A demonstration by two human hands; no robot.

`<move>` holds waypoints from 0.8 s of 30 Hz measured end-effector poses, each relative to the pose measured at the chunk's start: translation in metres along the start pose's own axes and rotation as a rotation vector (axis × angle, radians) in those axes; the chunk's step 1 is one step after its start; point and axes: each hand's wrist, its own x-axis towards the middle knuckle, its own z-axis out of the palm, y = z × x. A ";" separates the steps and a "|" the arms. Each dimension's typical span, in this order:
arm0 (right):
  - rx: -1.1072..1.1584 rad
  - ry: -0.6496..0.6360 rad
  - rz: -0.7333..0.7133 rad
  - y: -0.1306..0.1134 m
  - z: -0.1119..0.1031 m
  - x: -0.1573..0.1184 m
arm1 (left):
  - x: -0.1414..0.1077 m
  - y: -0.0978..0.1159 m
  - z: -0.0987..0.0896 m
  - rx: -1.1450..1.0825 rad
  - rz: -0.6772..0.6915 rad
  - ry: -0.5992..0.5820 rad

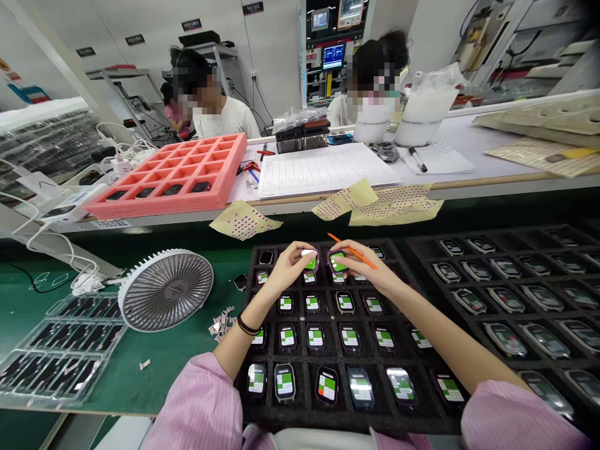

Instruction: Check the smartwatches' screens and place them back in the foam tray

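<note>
My left hand (pixel 289 269) pinches a smartwatch (pixel 310 260) with a lit green and white screen, near the far rows of the black foam tray (pixel 300 395). Close beside it, my right hand (pixel 368 270) grips a second smartwatch (pixel 337 262) in a dark purple case, its screen also lit. A thin orange stick (pixel 352 250) lies across the fingers of that same hand. Below both hands, the tray's compartments hold several watches, most showing green and white screens. One watch (pixel 327 385) in the near row has an orange patch on its screen.
Another black tray of watches (pixel 507 300) lies to the right. On the left are a round fan (pixel 166 290), clear plastic trays (pixel 60 350) and small scraps (pixel 222 323). A pink foam tray (pixel 218 200) and paper sheet (pixel 323 170) sit on the raised shelf. People work beyond.
</note>
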 end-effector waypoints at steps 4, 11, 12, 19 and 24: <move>-0.008 -0.087 -0.031 0.004 0.001 0.000 | 0.000 0.001 0.001 -0.008 -0.023 0.056; -0.007 -0.087 -0.055 0.009 -0.001 0.005 | 0.000 0.005 -0.001 0.001 -0.033 0.098; -0.013 -0.078 -0.047 0.008 -0.001 0.005 | 0.000 0.005 -0.001 0.000 -0.028 0.097; -0.061 0.003 -0.044 0.000 0.002 0.001 | -0.001 0.008 0.000 0.006 -0.017 0.060; -0.036 0.005 0.016 -0.005 0.005 -0.002 | -0.003 0.009 0.002 -0.019 -0.052 0.088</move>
